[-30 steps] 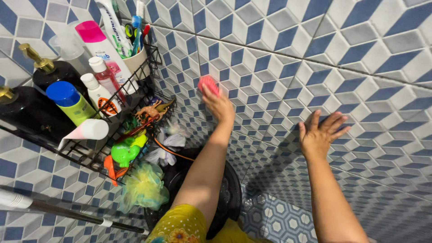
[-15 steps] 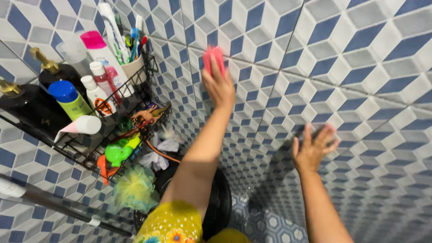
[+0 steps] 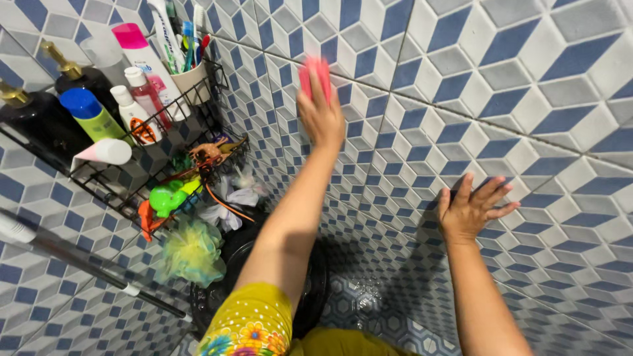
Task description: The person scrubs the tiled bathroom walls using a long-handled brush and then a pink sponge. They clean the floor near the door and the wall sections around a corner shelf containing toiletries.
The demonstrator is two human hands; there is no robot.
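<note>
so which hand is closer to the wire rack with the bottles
Left. The left hand presses a pink scrubber on the tiled wall, just right of the wire rack. The right hand lies flat on the wall, much farther right.

Single head cam, looks down along both arms at tiled wall and floor, close range; rack at left.

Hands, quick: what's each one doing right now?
Left hand: closed on a pink scrub brush, pressed to the tiled wall.
Right hand: open, fingers spread, flat on the wall, holding nothing.
</note>
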